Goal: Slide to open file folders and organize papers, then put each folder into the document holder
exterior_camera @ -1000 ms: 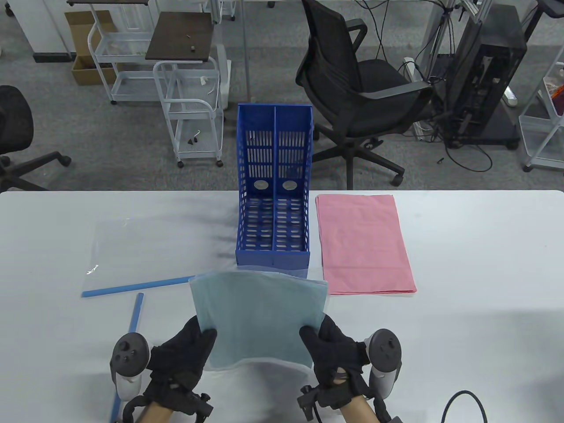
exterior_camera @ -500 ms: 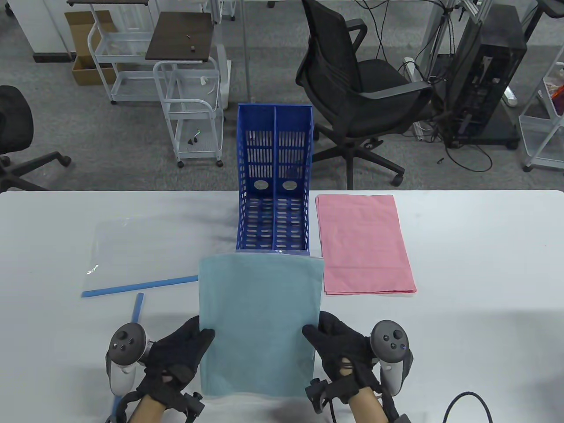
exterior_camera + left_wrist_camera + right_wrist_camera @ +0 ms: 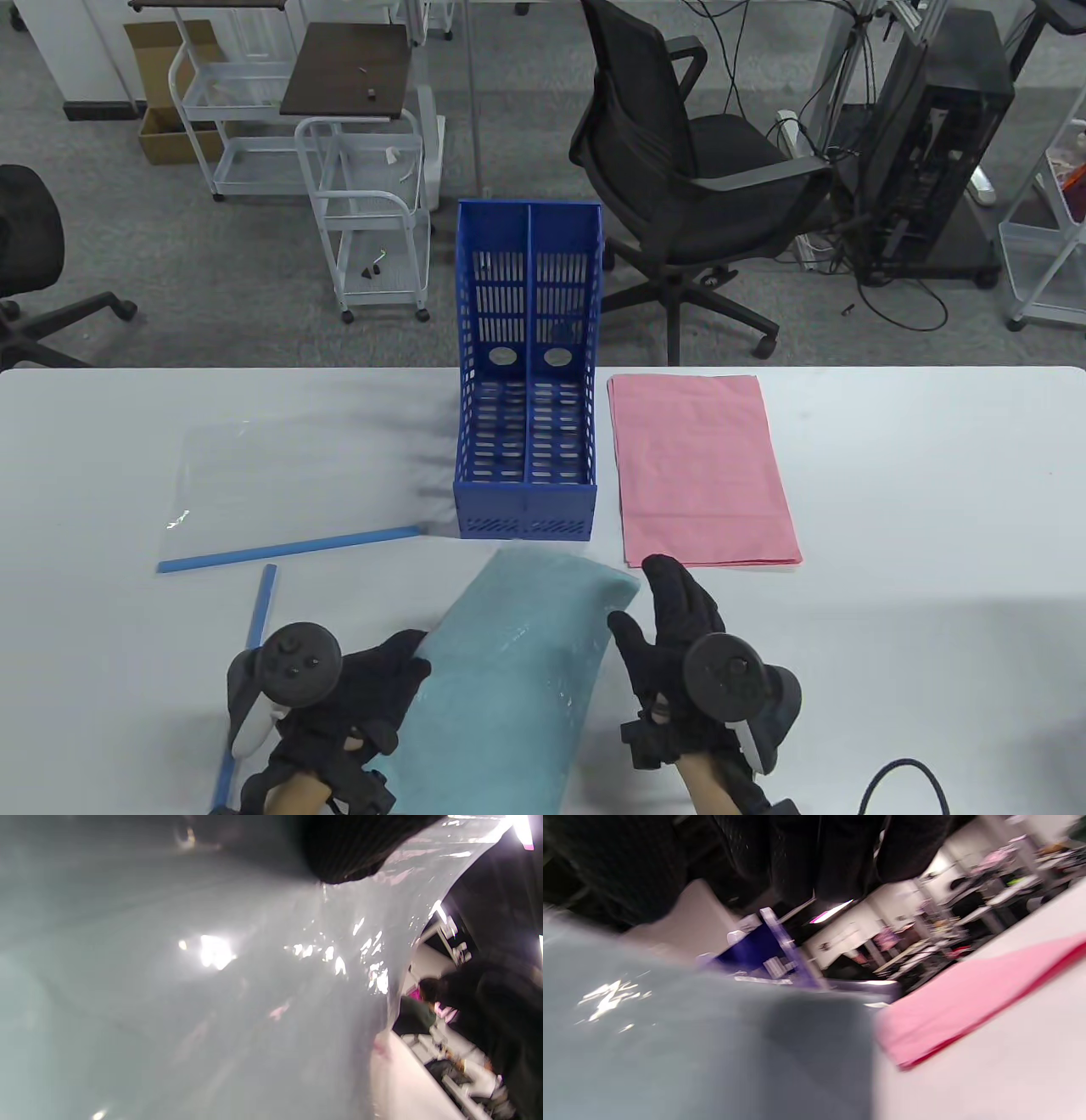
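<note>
A clear folder filled with teal paper [image 3: 509, 679] lies slanted near the table's front edge, its top corner toward the blue document holder [image 3: 526, 424]. My left hand [image 3: 399, 679] grips the folder's left edge, and one fingertip [image 3: 348, 853] presses on the shiny plastic [image 3: 212, 984] in the left wrist view. My right hand [image 3: 649, 611] is beside the folder's right edge with its fingers stretched out and nothing in them. The right wrist view is blurred and shows the teal folder [image 3: 691, 1052], the holder [image 3: 763, 950] and the pink paper [image 3: 967, 997].
A pink paper stack [image 3: 700, 471] lies right of the holder. An empty clear folder sheet [image 3: 288, 475] with a blue slide bar [image 3: 288, 548] lies at the left, and a second loose blue bar [image 3: 254, 654] lies beside my left hand. A black cable [image 3: 899, 781] curls at the front right.
The teal folder, held up by both hands, has come down and swung slantwise to the left. My right hand has let go of its edge; the left still holds it.
</note>
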A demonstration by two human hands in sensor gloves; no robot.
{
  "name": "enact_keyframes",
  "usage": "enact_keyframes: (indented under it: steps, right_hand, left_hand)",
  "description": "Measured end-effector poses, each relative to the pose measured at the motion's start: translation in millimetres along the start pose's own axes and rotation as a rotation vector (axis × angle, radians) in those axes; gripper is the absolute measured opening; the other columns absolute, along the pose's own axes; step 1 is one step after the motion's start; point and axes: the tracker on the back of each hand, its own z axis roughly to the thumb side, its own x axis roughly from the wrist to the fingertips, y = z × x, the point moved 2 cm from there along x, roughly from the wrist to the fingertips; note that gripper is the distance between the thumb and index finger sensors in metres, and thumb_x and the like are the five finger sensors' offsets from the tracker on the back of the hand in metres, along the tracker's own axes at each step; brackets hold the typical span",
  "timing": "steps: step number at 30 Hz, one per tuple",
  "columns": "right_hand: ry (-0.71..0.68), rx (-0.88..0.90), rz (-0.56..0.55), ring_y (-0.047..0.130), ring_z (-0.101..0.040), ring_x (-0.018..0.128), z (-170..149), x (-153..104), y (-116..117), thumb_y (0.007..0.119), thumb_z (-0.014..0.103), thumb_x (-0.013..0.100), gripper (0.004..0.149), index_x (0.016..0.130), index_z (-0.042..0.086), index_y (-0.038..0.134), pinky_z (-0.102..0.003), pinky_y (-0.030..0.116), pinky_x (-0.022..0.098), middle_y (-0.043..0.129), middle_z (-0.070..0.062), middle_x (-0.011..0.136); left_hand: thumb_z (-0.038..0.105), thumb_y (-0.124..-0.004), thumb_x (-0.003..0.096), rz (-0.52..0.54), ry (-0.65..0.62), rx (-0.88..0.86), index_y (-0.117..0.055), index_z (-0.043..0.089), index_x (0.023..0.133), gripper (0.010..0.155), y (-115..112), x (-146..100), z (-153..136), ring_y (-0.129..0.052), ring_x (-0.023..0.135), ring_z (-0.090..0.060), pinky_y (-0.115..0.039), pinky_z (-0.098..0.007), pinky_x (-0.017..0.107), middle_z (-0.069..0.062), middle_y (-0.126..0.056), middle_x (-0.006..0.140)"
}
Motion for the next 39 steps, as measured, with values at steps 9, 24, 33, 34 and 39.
enact_keyframes:
  steps: [9,24,33,34,39]
  right_hand:
    - [0.022,0.230,0.068,0.102,-0.016,0.040,2,-2,19,0.088,0.049,0.033,0.044,0.071,0.026,0.090,-0.041,0.088,0.045,0.104,0.006,0.055]
    - [0.093,-0.067,0.098,0.101,-0.016,0.032,-5,10,37,0.089,0.048,0.033,0.043,0.069,0.024,0.092,-0.039,0.089,0.040,0.104,0.004,0.049]
    - [0.079,-0.191,0.122,0.102,-0.016,0.031,-9,13,40,0.089,0.048,0.032,0.043,0.068,0.024,0.093,-0.039,0.089,0.039,0.105,0.004,0.048]
    - [0.078,-0.195,0.124,0.102,-0.016,0.032,-9,12,40,0.089,0.048,0.032,0.043,0.068,0.024,0.093,-0.039,0.089,0.039,0.105,0.004,0.048]
    - [0.079,-0.205,0.135,0.102,-0.016,0.032,-9,13,41,0.089,0.048,0.032,0.043,0.068,0.024,0.093,-0.040,0.089,0.040,0.105,0.004,0.049]
  left_hand:
    - [0.037,-0.081,0.0461,-0.163,-0.086,0.136,-0.089,0.025,0.088,0.044,-31,5,22,-0.112,0.052,-0.022,-0.091,-0.045,0.050,-0.003,-0.106,0.071]
    - [0.045,-0.085,0.0444,0.261,0.331,0.187,-0.085,0.023,0.092,0.053,47,-16,-30,-0.105,0.061,-0.029,-0.085,-0.051,0.054,-0.006,-0.100,0.080]
    - [0.042,-0.090,0.0432,0.199,0.911,0.242,-0.078,0.016,0.101,0.065,81,-33,-125,-0.094,0.073,-0.037,-0.076,-0.057,0.060,-0.014,-0.088,0.093]
    - [0.042,-0.091,0.0431,0.157,0.961,0.259,-0.080,0.016,0.100,0.064,77,-32,-131,-0.096,0.071,-0.036,-0.078,-0.056,0.058,-0.013,-0.090,0.092]
    - [0.038,-0.093,0.0414,0.136,1.025,0.438,-0.085,0.019,0.093,0.055,67,-18,-131,-0.101,0.058,-0.026,-0.084,-0.049,0.052,-0.009,-0.093,0.081]
